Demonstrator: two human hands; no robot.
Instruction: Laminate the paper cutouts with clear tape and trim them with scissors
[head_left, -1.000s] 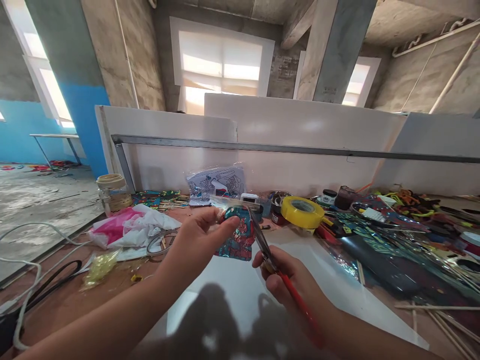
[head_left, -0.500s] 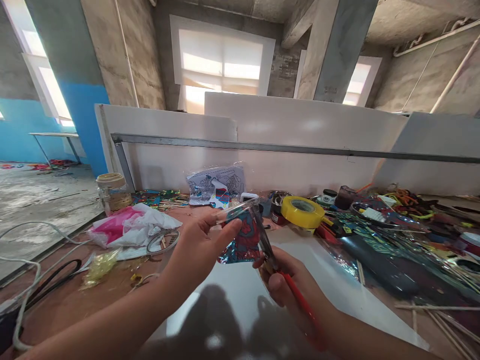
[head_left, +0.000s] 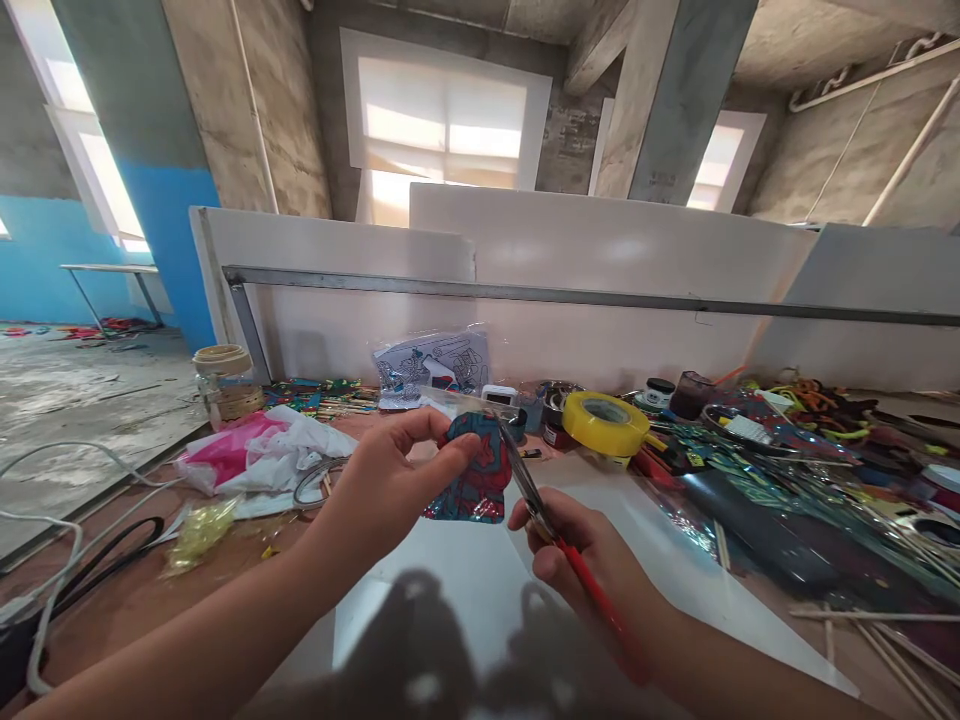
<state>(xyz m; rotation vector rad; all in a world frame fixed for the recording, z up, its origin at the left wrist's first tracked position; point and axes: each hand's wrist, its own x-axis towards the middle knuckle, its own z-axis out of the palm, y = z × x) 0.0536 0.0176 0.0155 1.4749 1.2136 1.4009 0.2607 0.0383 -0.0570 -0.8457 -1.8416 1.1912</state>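
Note:
My left hand pinches a small shiny printed cutout, red and blue, and holds it up above the white board on the table. My right hand is closed round the red handles of a pair of scissors. The scissor blades point up and away and touch the cutout's right edge. A strip of clear film sticks out over the top of the cutout.
A yellow tape roll and small jars stand behind the hands. Foil sheets, sticks and cords crowd the right side. A pink-and-white plastic bag, a twine jar and cables lie at the left. A white partition backs the table.
My left hand has turned the cutout a little against the blades; it tilted at half a second ago and now sits lower and flatter. The scissors stay almost in place.

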